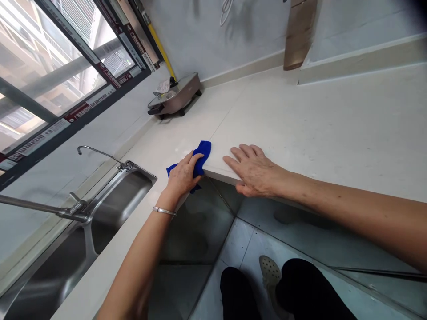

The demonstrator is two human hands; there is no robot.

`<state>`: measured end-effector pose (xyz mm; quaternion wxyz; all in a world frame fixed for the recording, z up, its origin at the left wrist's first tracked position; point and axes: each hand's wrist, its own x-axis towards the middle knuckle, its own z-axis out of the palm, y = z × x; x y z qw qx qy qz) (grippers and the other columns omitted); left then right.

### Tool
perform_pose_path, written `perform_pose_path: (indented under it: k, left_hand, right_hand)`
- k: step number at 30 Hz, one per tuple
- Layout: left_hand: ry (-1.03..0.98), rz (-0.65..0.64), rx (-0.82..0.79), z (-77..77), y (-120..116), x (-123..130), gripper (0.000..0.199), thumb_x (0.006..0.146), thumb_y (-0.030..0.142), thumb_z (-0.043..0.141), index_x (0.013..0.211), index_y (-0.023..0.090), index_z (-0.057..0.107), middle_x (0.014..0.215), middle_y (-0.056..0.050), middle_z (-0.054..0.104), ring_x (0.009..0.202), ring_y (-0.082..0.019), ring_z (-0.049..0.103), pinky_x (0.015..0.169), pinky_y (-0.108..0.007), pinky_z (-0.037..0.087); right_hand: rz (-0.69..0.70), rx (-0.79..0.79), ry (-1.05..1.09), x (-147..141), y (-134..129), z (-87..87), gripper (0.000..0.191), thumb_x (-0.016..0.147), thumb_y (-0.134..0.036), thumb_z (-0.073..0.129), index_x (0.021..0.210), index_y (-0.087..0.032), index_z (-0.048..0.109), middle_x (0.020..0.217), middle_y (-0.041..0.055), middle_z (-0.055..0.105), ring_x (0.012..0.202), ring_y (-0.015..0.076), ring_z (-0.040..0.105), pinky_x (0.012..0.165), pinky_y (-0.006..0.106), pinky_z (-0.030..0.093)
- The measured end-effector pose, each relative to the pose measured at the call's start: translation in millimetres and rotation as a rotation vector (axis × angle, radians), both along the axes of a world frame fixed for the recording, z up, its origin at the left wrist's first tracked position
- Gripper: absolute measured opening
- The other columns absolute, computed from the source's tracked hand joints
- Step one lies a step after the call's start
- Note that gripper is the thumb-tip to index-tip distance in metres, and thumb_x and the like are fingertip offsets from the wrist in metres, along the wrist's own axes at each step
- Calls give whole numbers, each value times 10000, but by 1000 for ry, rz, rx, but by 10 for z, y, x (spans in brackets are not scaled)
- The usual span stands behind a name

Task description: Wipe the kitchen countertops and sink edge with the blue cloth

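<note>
My left hand (184, 174) is closed on a blue cloth (202, 158), pressing it onto the inner corner of the white countertop (300, 120). Parts of the cloth stick out past the fingers, and one end hangs over the counter's edge. A silver bangle (164, 210) circles the left wrist. To the right, my right hand (251, 171) rests flat on the counter near its front edge, fingers spread and nothing in them. The thumb lies along the edge.
A double steel sink (122, 206) with faucets (78, 209) lies left. An electric pan (176, 95) with a lid stands in the back corner. A brown board-like piece (300, 33) leans on the wall. Cabinets and the tiled floor (248, 244) lie below.
</note>
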<state>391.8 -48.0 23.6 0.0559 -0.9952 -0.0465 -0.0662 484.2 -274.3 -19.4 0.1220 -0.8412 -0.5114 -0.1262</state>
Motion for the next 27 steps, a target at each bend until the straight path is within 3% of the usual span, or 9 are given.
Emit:
perform_pose_path:
  k: [6,11,15,19,21,23,27]
  left_hand:
    - [-90,5,-9,-40,-24,-37,610,866,309,694,1428,404,477,1554,11,452,1274,-278,593,986,-431,558]
    - [-144,-37,-120,-47,-9,-76,500,889,251,655,1358,395,558,1411,49,608,1255,-218,608,1018,-365,524]
    - [-239,26,-198,-18,3,-170,457,940,333,580,1392,354,520,1311,29,678,1148,-203,664,990,-342,528]
    - [-197,-75,-121,-40,-9,-340,522,922,401,607,1427,324,495,1396,-27,617,1204,-222,630,1017,-360,525]
    - [-161,-99,6,-113,-67,-408,541,914,343,623,1438,318,493,1475,-69,543,1280,-259,580,1061,-414,510]
    - [-190,-29,93,-246,-171,-439,531,945,233,544,1468,281,465,1523,-116,483,1379,-295,493,1141,-485,447]
    - [-333,142,68,-611,-424,-377,535,989,112,280,1511,149,394,1571,-201,371,1493,-313,252,1248,-533,284]
  right_hand:
    - [-34,-45,17,-31,2,41,666,707,-359,645,1325,-162,495,1350,196,469,1229,406,390,1031,523,279]
    - [1,-35,47,-9,-46,58,638,733,-381,648,1322,-189,499,1344,180,476,1247,391,385,1023,511,290]
    - [31,-35,30,30,-68,46,616,761,-427,618,1320,-205,491,1328,171,488,1233,379,398,998,504,315]
    - [43,-27,-12,54,-61,15,628,761,-449,603,1332,-225,470,1308,166,508,1217,382,409,981,508,325]
    - [35,-25,-33,54,-54,1,634,764,-453,596,1341,-229,457,1309,167,510,1214,384,412,977,511,323]
    - [26,-25,-44,47,-47,-2,625,769,-451,593,1337,-231,454,1315,165,507,1217,383,412,979,508,321]
    - [11,-56,-35,26,-43,26,607,766,-437,605,1313,-214,466,1332,172,488,1218,378,416,986,502,320]
